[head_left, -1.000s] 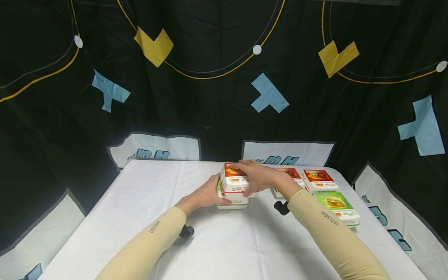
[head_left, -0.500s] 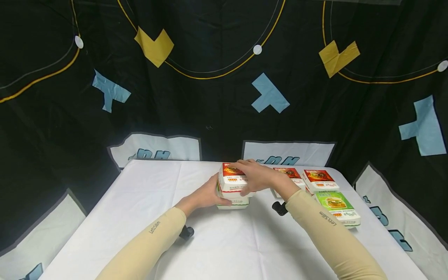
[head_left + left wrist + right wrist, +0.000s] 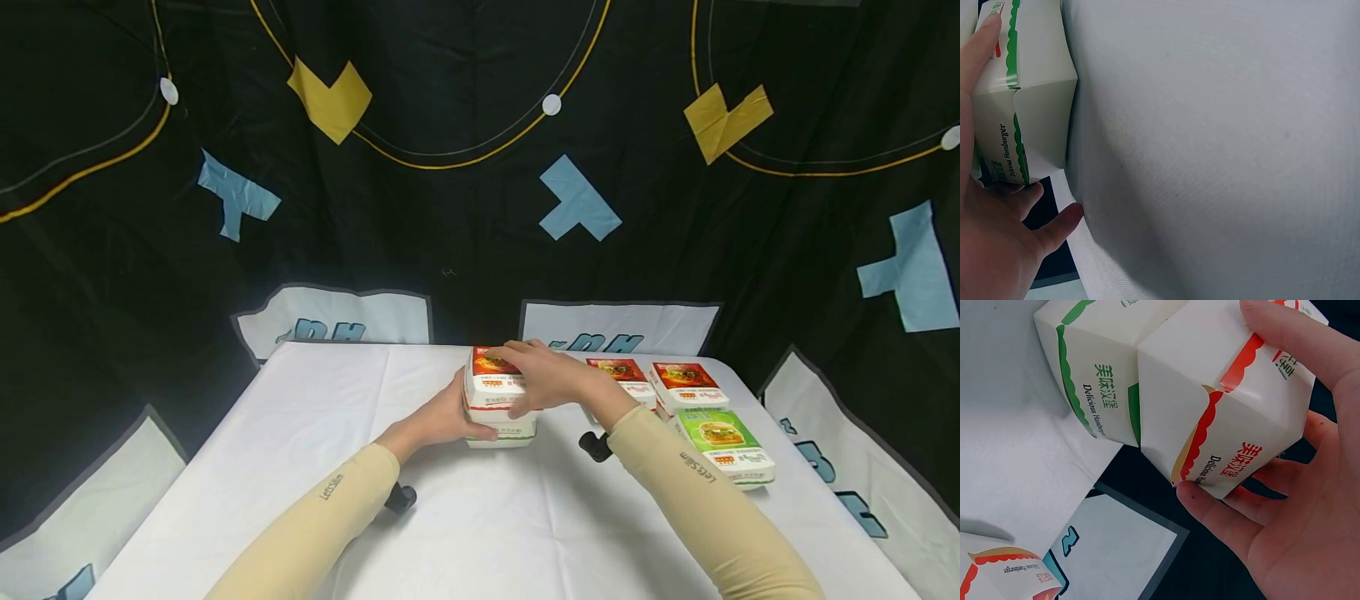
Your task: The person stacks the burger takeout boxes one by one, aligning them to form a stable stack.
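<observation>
A red-topped hamburger box [image 3: 495, 393] is held in my right hand [image 3: 551, 375], thumb on its near side and fingers over the top and far side. Directly beneath it stands a green-trimmed hamburger box [image 3: 513, 436], mostly covered from above in the head view. My left hand [image 3: 441, 414] grips this lower box from the left, its thumb along the front, as the left wrist view shows on the white box wall [image 3: 1047, 131]. Seen from the right wrist, the bottom of the red box [image 3: 1172, 381] meets the top of the green box [image 3: 1100, 375].
To the right on the white-clothed table [image 3: 450, 525] lie two more red boxes, one partly behind my right wrist [image 3: 618, 371] and one beside it [image 3: 686, 383]. A green box [image 3: 723, 442] lies in front of them. A black curtain [image 3: 450, 225] hangs behind the table.
My right hand has shifted the red box slightly left, so that it now lines up over the green one. My left hand has stayed in place on the green box.
</observation>
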Action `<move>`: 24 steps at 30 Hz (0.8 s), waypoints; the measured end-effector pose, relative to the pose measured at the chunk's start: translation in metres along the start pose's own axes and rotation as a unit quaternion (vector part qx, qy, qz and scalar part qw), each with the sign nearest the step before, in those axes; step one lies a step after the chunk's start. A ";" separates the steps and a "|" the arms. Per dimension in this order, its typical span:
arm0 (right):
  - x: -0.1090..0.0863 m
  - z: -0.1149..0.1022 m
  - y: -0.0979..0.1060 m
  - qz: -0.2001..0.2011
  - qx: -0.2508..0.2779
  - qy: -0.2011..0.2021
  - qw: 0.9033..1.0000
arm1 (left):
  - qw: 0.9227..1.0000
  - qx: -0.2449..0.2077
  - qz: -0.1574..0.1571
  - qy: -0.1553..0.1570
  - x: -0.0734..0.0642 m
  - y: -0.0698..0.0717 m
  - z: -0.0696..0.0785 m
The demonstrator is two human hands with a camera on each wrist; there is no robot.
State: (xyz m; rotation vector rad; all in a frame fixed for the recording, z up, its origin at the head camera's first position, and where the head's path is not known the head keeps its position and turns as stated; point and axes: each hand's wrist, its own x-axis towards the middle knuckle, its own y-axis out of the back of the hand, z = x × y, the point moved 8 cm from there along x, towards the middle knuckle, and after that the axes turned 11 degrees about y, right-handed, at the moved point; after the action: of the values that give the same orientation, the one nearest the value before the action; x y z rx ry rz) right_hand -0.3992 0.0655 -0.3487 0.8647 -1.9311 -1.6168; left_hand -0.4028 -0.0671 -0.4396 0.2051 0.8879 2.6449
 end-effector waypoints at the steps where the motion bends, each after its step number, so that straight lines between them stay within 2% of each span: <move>1: 0.000 0.000 0.000 0.000 -0.003 0.000 1.000 | 1.000 0.000 -0.001 0.000 0.000 0.000 0.000; 5: 0.001 -0.002 0.002 0.004 -0.008 0.001 1.000 | 1.000 -0.008 -0.001 -0.004 0.002 0.002 -0.001; 12: 0.000 -0.004 -0.003 0.001 -0.025 0.005 1.000 | 0.999 -0.029 -0.019 -0.002 -0.001 -0.002 -0.004; 20: -0.003 -0.001 -0.004 -0.001 -0.035 -0.011 0.999 | 0.999 -0.028 -0.023 0.003 -0.003 -0.006 -0.002; 24: -0.003 0.000 -0.002 0.004 -0.034 -0.006 0.999 | 0.999 -0.040 -0.021 -0.003 -0.003 -0.003 0.002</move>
State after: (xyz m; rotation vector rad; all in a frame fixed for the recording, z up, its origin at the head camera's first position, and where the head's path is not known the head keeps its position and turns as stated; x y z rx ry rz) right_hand -0.3967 0.0669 -0.3502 0.8201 -1.8737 -1.6770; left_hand -0.3988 -0.0649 -0.4404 0.1725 0.7730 2.6340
